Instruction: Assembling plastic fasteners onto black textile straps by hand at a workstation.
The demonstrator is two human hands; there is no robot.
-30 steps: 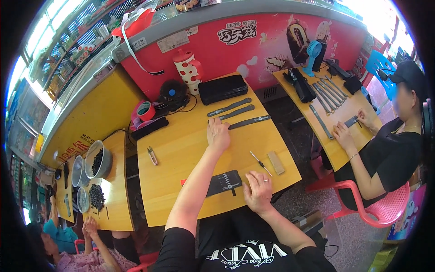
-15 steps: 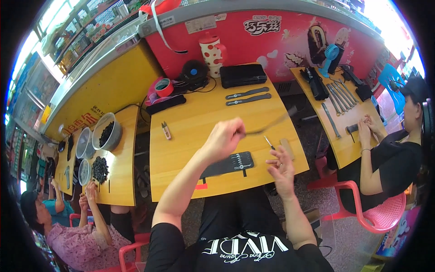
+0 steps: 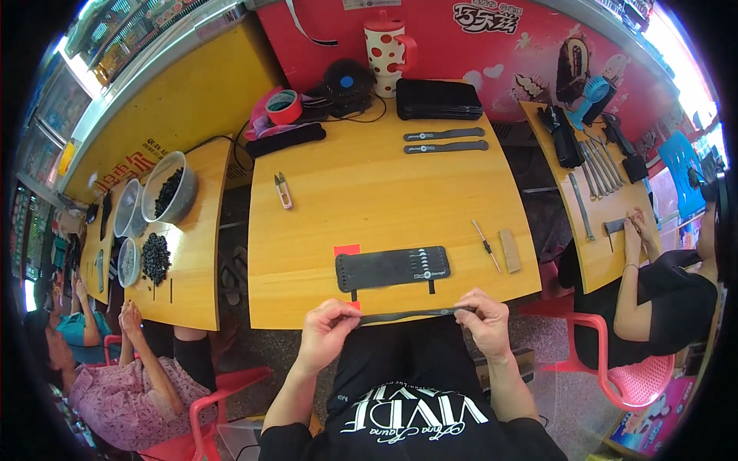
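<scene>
Both my hands hold a thin dark grey strap [image 3: 407,315] level across the table's front edge. My left hand [image 3: 327,332] pinches its left end, and my right hand [image 3: 485,321] grips the right end between thumb and fingers. Just beyond lies a flat black panel [image 3: 377,269] with a row of small light slots and a pale print at its right side. Two short black tabs stick out from its near edge. Red tape [image 3: 347,250] shows by its far left corner, and another red piece sits beside my left hand.
Right of the panel lie a thin pointed tool [image 3: 486,246] and a brown strip [image 3: 510,251]. Thread snips [image 3: 284,192] rest at left. Two grey straps [image 3: 446,146], a black stack [image 3: 438,100], a fan [image 3: 347,79] and a spotted tumbler [image 3: 384,58] stand farther back. People work at both side tables.
My left hand has come down from above the panel toward the front edge with the strap. My right hand, open before, now holds its other end. The view has shifted.
</scene>
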